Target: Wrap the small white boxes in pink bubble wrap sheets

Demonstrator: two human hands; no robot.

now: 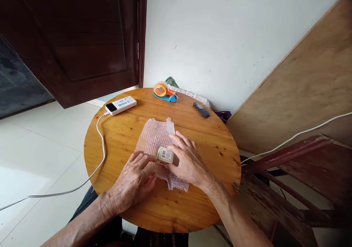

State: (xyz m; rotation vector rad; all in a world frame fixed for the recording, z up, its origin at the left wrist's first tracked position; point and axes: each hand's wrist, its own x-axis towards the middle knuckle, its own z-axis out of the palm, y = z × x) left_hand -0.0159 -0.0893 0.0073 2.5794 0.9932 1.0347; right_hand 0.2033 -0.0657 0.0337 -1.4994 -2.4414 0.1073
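Note:
A small cream-coloured box (165, 155) with a barcode and printed text on its face sits over a sheet of bubble wrap (150, 137). My right hand (188, 160) grips the box from the right, thumb below it and fingers stretched above it. From the left, my left hand (134, 181) has its curled fingertips at the box's edge; its thumb is partly hidden. A strip of clear tape (170, 126) sticks up at the wrap's upper right edge, close to my right fingertips. The wrap lies open beneath both hands.
On the round wooden table (209, 140) stand an orange-and-blue tape dispenser (165, 91) at the back and a blurred dark object (201, 109) to its right. A white power bank (121, 105) lies back left, its white cable (103, 148) running off the left edge.

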